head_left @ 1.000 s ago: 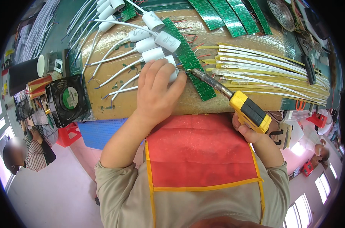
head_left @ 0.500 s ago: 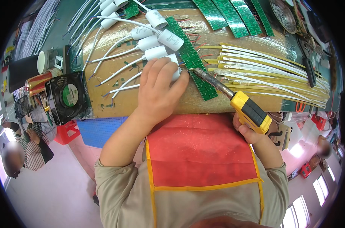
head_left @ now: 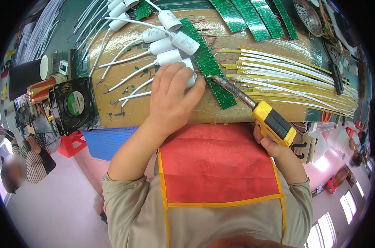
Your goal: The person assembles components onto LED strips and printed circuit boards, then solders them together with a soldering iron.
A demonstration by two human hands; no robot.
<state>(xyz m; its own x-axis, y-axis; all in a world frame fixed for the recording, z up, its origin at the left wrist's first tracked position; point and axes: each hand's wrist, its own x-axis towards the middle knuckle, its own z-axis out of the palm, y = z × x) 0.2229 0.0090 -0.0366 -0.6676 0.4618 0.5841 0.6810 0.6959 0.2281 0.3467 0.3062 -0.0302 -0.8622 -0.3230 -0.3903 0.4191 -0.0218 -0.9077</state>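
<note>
My left hand (head_left: 172, 96) is closed around a white cylindrical housing (head_left: 191, 80) with a white cable, against the left edge of a long green circuit board strip (head_left: 214, 76). My fingers hide most of that housing. In my right hand (head_left: 267, 139) is a yellow and black soldering gun (head_left: 273, 123). Its metal barrel slants up to the left, with the tip at the board just right of my left fingertips. Several more white housings (head_left: 167, 58) with cables lie along the board's left side. Thin red wires stick out from its right side.
Yellow and white LED strips (head_left: 291, 78) lie in a bundle on the right. More green boards (head_left: 253, 20) rest at the back. A black fan (head_left: 74, 104) stands at the left edge, above a blue crate (head_left: 107, 142). A person (head_left: 30, 161) is at the far left.
The soldering gun has shifted very slightly, its handle a little lower and to the right. My left hand stays on the housing. The person at far left has moved slightly.
</note>
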